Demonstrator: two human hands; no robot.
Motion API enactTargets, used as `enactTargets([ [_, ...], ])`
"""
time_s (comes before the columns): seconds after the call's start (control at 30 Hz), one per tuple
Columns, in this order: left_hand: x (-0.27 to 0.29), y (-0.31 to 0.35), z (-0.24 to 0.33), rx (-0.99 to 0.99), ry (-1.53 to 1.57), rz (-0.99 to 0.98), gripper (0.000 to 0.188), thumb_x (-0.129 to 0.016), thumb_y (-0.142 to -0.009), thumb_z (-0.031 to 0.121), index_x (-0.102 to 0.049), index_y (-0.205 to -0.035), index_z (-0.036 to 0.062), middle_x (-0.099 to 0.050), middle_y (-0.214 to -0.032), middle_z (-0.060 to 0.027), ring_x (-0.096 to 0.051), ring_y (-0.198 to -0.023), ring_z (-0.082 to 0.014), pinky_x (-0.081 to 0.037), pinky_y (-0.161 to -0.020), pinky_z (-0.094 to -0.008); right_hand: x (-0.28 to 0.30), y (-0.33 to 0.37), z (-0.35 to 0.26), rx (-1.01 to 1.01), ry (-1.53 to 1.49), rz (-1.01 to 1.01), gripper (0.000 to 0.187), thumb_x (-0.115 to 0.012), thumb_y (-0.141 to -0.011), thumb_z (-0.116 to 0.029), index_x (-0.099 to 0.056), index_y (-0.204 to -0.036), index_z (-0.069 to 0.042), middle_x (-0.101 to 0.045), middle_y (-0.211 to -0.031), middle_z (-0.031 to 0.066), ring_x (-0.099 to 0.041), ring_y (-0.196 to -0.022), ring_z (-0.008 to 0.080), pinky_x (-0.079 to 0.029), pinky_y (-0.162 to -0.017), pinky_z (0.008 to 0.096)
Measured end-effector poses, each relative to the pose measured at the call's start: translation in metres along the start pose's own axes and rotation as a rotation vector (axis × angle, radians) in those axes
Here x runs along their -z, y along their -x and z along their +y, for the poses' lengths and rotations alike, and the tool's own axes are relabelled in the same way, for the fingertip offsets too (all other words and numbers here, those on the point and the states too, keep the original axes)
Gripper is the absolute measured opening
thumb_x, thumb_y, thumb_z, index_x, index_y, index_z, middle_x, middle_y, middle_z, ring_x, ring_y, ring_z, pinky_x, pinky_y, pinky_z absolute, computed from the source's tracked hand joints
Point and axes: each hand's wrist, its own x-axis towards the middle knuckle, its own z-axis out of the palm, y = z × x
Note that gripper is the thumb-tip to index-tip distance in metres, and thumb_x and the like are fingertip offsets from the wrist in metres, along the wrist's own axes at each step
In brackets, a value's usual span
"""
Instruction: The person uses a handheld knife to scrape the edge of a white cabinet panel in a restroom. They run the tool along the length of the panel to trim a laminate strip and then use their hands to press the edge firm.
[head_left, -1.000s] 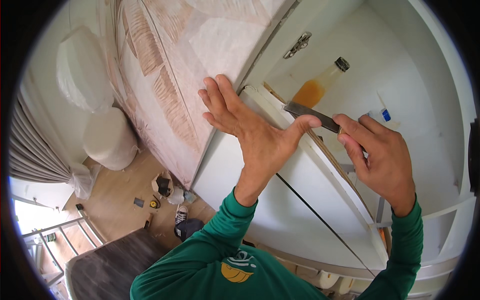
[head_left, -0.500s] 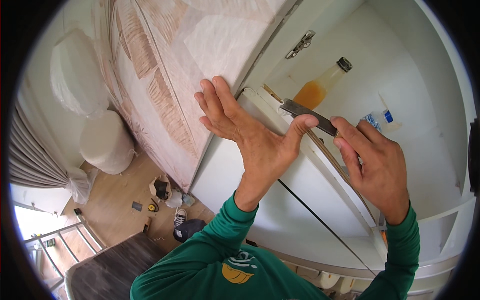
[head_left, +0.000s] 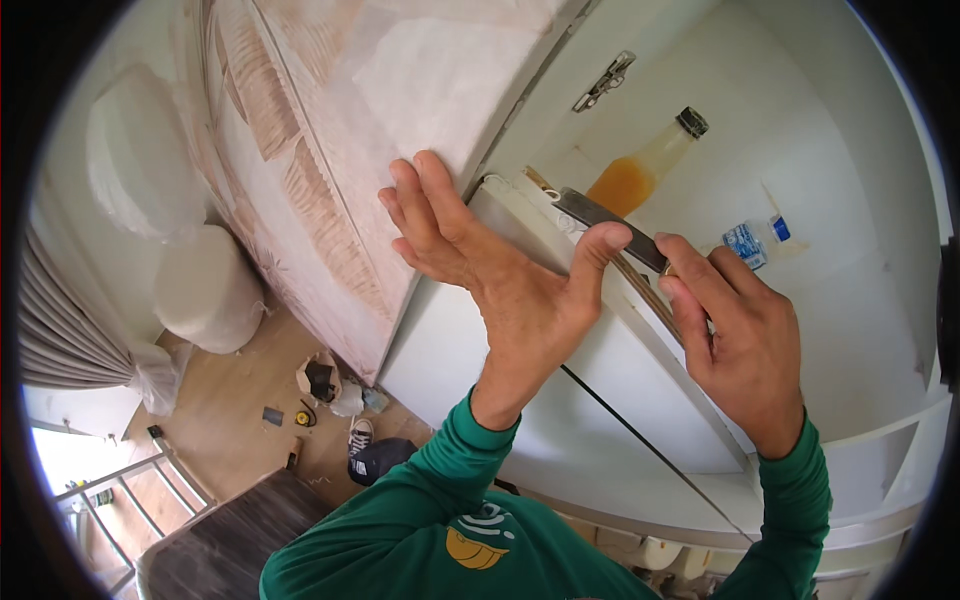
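Blade: flat metal scraper [head_left: 608, 226], long axis running up-left from the right hand [head_left: 735, 345]
Right grip: closed around its handle end
Left hand [head_left: 495, 265]: open, thumb pressing the blade, fingers flat on the cabinet edge [head_left: 505, 195]

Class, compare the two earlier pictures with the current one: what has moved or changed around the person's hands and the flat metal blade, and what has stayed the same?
Little has changed. The left hand stays spread on the white cabinet edge, thumb still pressing the metal blade. The right hand keeps its grip on the blade's handle end. The view only drifted slightly. The bottle of orange liquid and small plastic bottle lie where they were.
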Motion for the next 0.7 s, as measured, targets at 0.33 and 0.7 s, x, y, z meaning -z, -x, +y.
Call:
enactTargets([
  [0.33, -0.004, 0.001, -0.003, -0.001, 0.025, 0.007, 0.143, -0.094, -0.09, 0.057, 0.0, -0.178, -0.0061, 0.002, -0.18, -0.0374, 0.008, -0.17, -0.054, 0.003, -0.131, -0.0719, -0.009, 0.002, -0.003, -0.028, -0.012, 0.034, 0.032, -0.076, -0.107, -0.023, -0.074, -0.138, -0.017, -0.061, -0.086, 0.0074, -0.063, -0.062, 0.0295, -0.053, -0.056, 0.0436],
  [0.7, -0.01, 0.0, -0.001, 0.018, 0.052, 0.05, 0.139, -0.088, -0.094, 0.063, -0.001, -0.177, -0.0062, -0.001, -0.179, -0.0385, 0.002, -0.169, -0.0533, -0.003, -0.134, -0.0688, -0.029, -0.003, -0.009, -0.015, -0.039, 0.109, 0.028, -0.071, -0.11, -0.025, -0.072, -0.136, -0.015, -0.069, -0.091, 0.0094, -0.069, -0.068, 0.0331, -0.057, -0.059, 0.0439],
])
